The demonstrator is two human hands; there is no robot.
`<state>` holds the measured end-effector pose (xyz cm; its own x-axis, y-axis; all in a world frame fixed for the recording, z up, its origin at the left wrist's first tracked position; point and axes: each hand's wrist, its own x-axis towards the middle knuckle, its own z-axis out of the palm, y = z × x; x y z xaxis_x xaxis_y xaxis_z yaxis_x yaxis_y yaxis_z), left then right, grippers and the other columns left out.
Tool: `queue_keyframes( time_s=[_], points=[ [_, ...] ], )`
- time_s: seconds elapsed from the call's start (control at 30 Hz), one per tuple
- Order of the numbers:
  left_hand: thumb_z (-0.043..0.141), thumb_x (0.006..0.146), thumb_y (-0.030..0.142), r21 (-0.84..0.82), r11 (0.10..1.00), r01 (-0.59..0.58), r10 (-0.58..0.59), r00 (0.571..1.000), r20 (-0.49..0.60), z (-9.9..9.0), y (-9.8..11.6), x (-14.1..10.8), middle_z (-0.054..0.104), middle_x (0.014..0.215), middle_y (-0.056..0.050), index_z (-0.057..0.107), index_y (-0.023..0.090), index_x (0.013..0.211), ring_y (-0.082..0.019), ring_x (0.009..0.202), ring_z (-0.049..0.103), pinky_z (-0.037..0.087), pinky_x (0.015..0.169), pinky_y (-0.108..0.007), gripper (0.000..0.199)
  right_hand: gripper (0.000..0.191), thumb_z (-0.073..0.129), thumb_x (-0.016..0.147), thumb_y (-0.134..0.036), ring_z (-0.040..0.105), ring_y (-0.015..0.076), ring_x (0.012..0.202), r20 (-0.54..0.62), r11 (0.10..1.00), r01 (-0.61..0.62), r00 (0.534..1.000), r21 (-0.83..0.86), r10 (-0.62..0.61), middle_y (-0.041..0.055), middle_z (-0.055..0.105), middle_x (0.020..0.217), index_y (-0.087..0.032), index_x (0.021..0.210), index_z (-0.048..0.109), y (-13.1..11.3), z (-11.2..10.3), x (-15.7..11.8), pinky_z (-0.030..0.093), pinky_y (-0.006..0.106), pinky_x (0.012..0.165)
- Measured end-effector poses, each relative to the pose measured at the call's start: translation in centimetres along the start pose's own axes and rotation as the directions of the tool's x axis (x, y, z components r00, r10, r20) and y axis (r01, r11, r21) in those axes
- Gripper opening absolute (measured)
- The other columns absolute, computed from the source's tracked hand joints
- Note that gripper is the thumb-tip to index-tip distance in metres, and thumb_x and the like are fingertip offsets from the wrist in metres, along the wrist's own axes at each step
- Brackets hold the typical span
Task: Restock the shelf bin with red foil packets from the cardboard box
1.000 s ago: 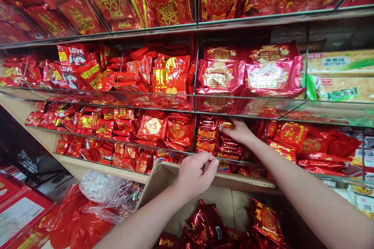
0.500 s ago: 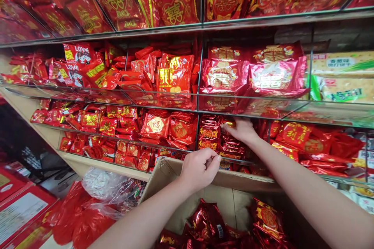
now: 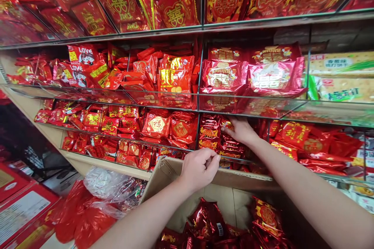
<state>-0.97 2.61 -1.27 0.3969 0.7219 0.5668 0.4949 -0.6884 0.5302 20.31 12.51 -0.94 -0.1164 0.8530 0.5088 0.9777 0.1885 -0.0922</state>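
My right hand [image 3: 241, 130] reaches into a lower shelf compartment, its thumb stretched out against a stack of shiny red snack packets [image 3: 233, 146]. The other fingertips are partly hidden under the shelf above; the hand looks open, lying on the packets. Just left of it stands another column of red packets [image 3: 209, 132]. My left hand [image 3: 200, 168] is closed in a loose fist over the rim of a cardboard box [image 3: 242, 176], with nothing seen in it. Inside the box lie several dark red foil packets [image 3: 206, 220], one with a gold heart design [image 3: 267, 216].
A clear shelf front [image 3: 248, 105] runs above my right hand. Higher compartments hold pink-red packets [image 3: 223, 76] and green-and-cream biscuit packs [image 3: 339, 85]. At lower left are a red plastic bag [image 3: 87, 221], a clear bag [image 3: 102, 183] and a red carton [image 3: 22, 212].
My right hand has shifted slightly on the packet stack, and more of the packet top beside its thumb shows. My left hand stays in place. The view has turned a little.
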Motion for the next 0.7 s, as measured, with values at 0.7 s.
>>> queue_keyframes(
  time_s=[0.7],
  points=[
    [0.042, 0.080, 0.030, 0.065, 0.997, 0.044, -0.042, 0.998, -0.043, -1.1, -1.4, 1.0, 0.047, 0.050, 0.004, 0.058, 0.019, 0.069, -0.008, 0.049, 0.044, 0.032, 0.050, -0.019, 0.022, 0.054, 0.046, 0.076, -0.047, 0.048, 0.0276, 0.104, 0.164, 0.997, -0.072, 0.984, -0.008, 0.073, 0.0129, 0.054, 0.113, -0.017, 0.120, 0.045, -0.5, -0.3, 0.9, 0.036, 0.037, 0.087]
  ],
)
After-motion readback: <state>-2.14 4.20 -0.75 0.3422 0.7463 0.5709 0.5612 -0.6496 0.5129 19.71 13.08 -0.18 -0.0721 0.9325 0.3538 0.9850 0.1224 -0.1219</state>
